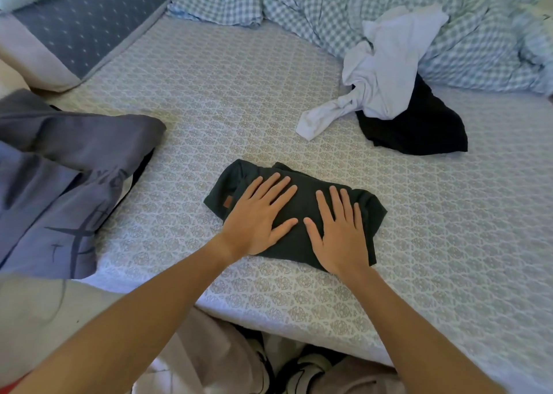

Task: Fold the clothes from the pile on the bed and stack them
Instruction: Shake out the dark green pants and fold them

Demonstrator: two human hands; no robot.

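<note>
Hands flat on a folded garment. The left hand (258, 217) and the right hand (339, 231) lie side by side, palms down, on a dark green folded garment (302, 205) that rests on the patterned bed sheet (209, 100). All fingers are straight and slightly spread; they press the cloth and grip nothing. The two thumbs point toward each other and nearly meet over the garment's middle. A small tan label (228, 201) on the garment shows just left of the left hand's fingers. Well beyond the right fingertips, a crumpled white garment (380, 79) lies partly over a black garment (419, 127). Farther beyond both sets of fingertips, a blue-and-white checked duvet (329, 10) is bunched up. Well to the left of the left hand's fingers lies a grey-purple garment (59, 184) with dark printed marks. Past it, a dotted grey pillow (86, 25).
</note>
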